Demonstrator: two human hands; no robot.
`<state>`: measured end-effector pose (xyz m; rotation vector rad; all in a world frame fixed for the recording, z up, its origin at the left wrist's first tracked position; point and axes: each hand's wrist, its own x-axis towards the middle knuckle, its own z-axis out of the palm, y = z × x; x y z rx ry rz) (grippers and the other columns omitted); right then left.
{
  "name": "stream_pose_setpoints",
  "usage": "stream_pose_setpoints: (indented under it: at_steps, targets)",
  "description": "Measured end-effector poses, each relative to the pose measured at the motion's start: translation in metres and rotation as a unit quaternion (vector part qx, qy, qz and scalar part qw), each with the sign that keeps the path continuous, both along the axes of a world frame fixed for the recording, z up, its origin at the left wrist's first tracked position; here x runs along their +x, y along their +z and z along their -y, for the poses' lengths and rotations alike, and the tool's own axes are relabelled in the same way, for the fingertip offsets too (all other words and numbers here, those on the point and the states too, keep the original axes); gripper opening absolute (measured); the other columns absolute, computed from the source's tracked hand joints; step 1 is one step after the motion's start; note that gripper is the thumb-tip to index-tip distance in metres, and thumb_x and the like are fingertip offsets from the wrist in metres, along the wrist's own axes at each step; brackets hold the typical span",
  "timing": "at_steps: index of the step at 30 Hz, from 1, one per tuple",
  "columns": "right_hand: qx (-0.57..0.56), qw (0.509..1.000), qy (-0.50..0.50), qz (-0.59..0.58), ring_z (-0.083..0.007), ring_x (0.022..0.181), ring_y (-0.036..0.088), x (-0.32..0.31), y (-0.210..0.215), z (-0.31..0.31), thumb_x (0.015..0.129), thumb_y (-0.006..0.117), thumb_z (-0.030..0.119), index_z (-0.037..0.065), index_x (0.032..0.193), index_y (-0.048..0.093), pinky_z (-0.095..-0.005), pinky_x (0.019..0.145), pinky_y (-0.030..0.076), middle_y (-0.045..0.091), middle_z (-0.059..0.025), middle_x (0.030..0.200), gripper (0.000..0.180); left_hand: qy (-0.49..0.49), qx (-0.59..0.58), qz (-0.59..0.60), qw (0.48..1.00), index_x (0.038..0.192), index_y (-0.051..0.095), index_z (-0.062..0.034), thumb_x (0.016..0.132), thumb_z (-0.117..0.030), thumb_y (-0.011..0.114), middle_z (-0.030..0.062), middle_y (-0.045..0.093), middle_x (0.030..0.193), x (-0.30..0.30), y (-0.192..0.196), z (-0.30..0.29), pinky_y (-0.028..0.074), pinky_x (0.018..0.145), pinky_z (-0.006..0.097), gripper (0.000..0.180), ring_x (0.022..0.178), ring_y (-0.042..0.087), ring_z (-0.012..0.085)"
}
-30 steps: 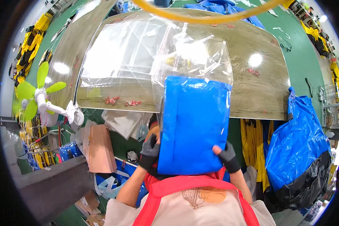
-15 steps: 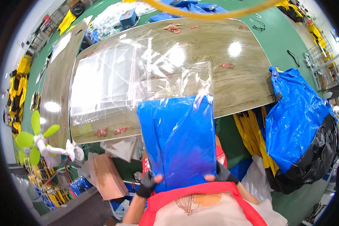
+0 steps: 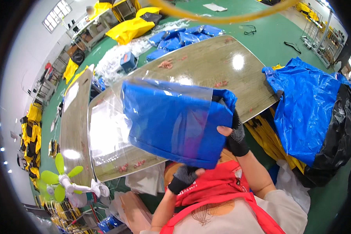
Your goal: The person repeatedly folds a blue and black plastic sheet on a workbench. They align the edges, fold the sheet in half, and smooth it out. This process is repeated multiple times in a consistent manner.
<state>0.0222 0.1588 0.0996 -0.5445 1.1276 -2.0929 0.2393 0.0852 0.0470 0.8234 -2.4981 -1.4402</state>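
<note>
A thick folded blue sheet [image 3: 163, 124] in a clear plastic bag is tilted in front of me, above the near side of the table. My right hand [image 3: 236, 138], in a black fingerless glove, grips its right side with the thumb on the front and the fingers behind. Blue material bulges past the plastic's edge there. My left hand [image 3: 185, 178], gloved alike, is at the sheet's lower edge. Its thumb shows just below that edge, and its other fingers are mostly hidden. On the wood-patterned table [image 3: 257, 93], flat clear bags [image 3: 105, 134] lie under and left of the sheet.
A big blue and black bundle [image 3: 308, 109] stands to the right of the table. At the near left is a green-bladed fan [image 3: 62, 177]. Blue packages [image 3: 187, 37] and a blue box [image 3: 128, 61] lie on the floor beyond. Red scraps [image 3: 221, 84] dot the tabletop.
The bagged sheet has turned from upright to sideways and risen. My right hand has moved up along its side; my left hand has shifted rightward below it. The view has turned too.
</note>
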Motion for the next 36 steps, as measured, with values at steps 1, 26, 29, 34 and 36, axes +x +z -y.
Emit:
stream_pose_setpoints:
  at_steps: [1,26,29,34,36]
  targets:
    - [0.025,0.986,-0.032,-0.159,-0.0188,0.107,0.053,-0.018,-0.014,-0.005,0.069,0.078,0.014,0.004,0.133,0.041,-0.0346,0.093,0.044,0.054,-0.0102,0.12,0.074,-0.129,-0.107,0.14,0.976,0.094,0.068,-0.0093,0.077,-0.027,0.074,0.0098,0.068,0.094,0.005,0.018,0.013,0.049,0.081,0.038,0.026,0.088,0.064,0.0313]
    - [-0.077,0.654,-0.233,-0.716,-0.0289,0.095,0.056,-0.059,0.153,-0.036,0.063,0.085,0.031,0.001,0.112,0.051,-0.0391,0.085,0.043,0.057,-0.0129,0.1,0.066,-0.118,-0.255,-0.279,0.918,0.123,0.051,-0.0039,0.051,-0.033,0.092,0.0123,0.06,0.116,-0.097,0.223,0.069,0.047,0.09,0.035,0.088,0.105,0.059,0.0246]
    - [-0.008,0.796,-0.312,-0.519,-0.0276,0.112,0.051,-0.066,0.157,-0.033,0.077,0.072,0.041,-0.001,0.131,0.042,-0.0371,0.097,0.038,0.055,-0.0171,0.118,0.075,0.055,-0.03,-0.457,0.887,0.129,0.044,-0.0025,0.058,-0.022,0.088,0.0115,0.055,0.122,-0.082,0.2,0.079,0.045,0.093,0.035,0.086,0.111,0.054,0.0228]
    - [0.024,0.969,-0.144,-0.202,-0.0128,0.086,0.056,-0.08,0.15,-0.011,0.086,0.065,0.022,0.0,0.104,0.062,-0.0245,0.078,0.043,0.063,-0.0061,0.093,0.029,0.079,0.117,-0.469,0.872,0.137,0.035,-0.0022,0.073,-0.018,0.079,0.0117,0.051,0.128,-0.092,0.186,0.081,0.037,0.102,0.037,0.079,0.119,0.048,0.0233]
    - [0.001,0.925,-0.255,-0.282,-0.0078,0.07,0.053,-0.083,0.136,0.004,0.086,0.065,0.013,0.001,0.091,0.065,-0.0211,0.064,0.041,0.061,-0.0018,0.076,0.013,0.059,0.154,-0.522,0.837,0.139,0.035,-0.0033,0.087,-0.036,0.062,0.0131,0.047,0.132,-0.093,0.157,0.095,0.035,0.104,0.039,0.067,0.122,0.045,0.0234]
